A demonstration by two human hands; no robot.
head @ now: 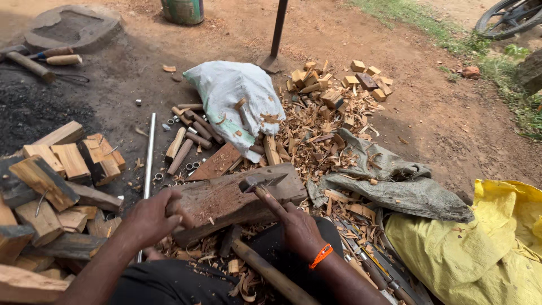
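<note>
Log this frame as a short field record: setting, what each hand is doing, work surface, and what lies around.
setting: outdoor dirt ground, person seated low
left hand: grips a small wood piece at the block's left end
right hand: holds the handle of a small axe, head resting on the block
work surface: worn wooden chopping block
left side: pile of split wood pieces, metal rod
behind: white sack, wood shavings
right side: yellow sheet

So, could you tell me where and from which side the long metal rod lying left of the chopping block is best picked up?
I would take the metal rod around its middle, from above, fingers closing across it from left and right. It lies flat on the soil, running away from the left hand, thin and smooth. Its near end goes out of sight by that hand, and the wood blocks crowd its left.
</note>
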